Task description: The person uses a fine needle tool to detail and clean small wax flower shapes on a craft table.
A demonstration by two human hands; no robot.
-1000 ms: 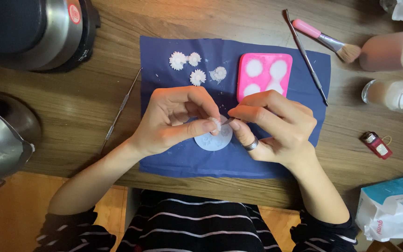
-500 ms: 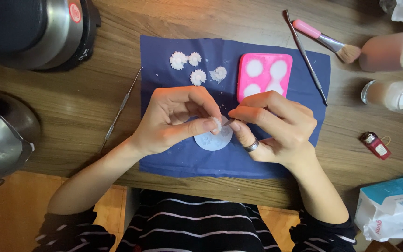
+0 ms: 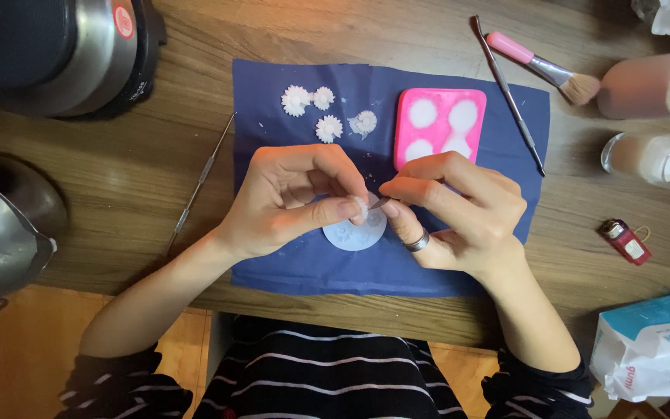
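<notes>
The left hand (image 3: 288, 202) hides most of a small white piece (image 3: 361, 206), perhaps a flower.

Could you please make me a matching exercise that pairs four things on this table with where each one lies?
Things:
1. pink mould
2. white flowers
3. red lighter
4. pink-handled brush

Places:
A. bare wood, right of the blue cloth
B. cloth's top right part
C. bare wood beyond the cloth's top right corner
D. cloth's top middle, left of the mould

Pairs: 1-B, 2-D, 3-A, 4-C
</notes>
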